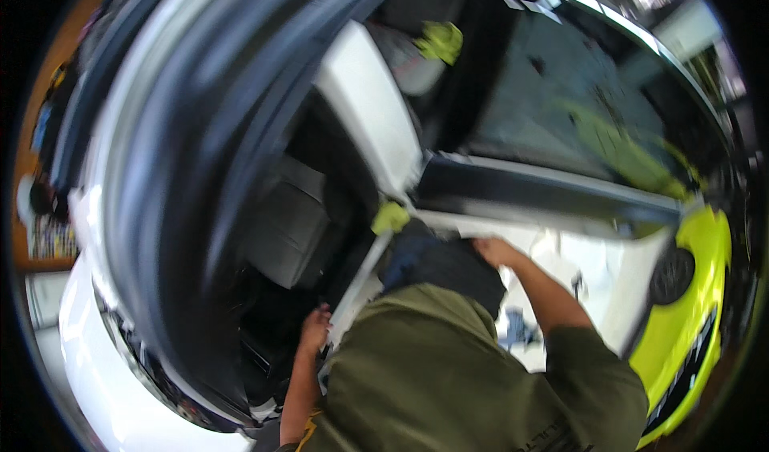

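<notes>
My left hand hangs low beside the dark interior of a white car, near the door sill. Its fingers are blurred, and I make out nothing held in them. At the waist, my right hand touches the side of my dark trousers; its fingertips are partly hidden there. A yellow-green cloth shows just beyond my trousers, at the foot of the white door pillar. Farther off, a second yellow-green cloth lies on a grey seat inside the car.
A dark grey seat is inside the doorway to my left. An open car door with dark glass stretches out ahead to the right. Beyond it at the right stands a bright yellow-green car. The white car's front curves along the lower left.
</notes>
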Demonstrator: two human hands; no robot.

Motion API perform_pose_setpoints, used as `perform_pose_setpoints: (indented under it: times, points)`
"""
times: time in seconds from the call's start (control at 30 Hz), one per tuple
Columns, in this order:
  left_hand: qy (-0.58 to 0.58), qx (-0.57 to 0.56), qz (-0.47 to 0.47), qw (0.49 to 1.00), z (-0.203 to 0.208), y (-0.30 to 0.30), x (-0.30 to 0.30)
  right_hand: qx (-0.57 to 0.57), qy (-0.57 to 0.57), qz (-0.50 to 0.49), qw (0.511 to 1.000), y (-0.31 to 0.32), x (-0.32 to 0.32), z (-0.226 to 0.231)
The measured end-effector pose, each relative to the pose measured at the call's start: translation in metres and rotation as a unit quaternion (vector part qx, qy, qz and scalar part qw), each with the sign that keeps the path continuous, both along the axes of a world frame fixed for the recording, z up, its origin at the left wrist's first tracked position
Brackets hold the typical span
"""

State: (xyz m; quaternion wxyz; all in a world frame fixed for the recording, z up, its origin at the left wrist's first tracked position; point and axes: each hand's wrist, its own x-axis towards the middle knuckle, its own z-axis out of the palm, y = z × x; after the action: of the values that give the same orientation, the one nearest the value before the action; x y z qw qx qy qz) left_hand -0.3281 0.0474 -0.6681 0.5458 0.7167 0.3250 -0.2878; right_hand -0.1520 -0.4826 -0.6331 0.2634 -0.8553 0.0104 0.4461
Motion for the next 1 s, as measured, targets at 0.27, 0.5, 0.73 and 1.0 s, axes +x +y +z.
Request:
perform_pose_setpoints:
  times: [0.27, 0.5, 0.73, 1.0]
  points:
    - [-0.035, 0.064, -0.048, 0.996, -0.024, -0.035, -0.017, -0.111, -0.173, 0.202, 0.958, -0.011, 0.009, -0.008]
    - [-0.290, -0.057, 0.001, 0.955, 0.152, -0.120, 0.088, 0.051, -0.412, 0.098, 0.905, 0.067, 0.064, 0.236]
    - [-0.475, -0.208, 0.058, 0.853, 0.305, -0.154, 0.209, 0.511, -0.279, -0.014, 0.813, 0.196, 0.117, 0.318]
    - [-0.643, 0.219, 0.050, 0.732, 0.398, -0.106, 0.264, 0.226, -0.645, 0.216, 0.697, 0.177, 0.300, 0.437]
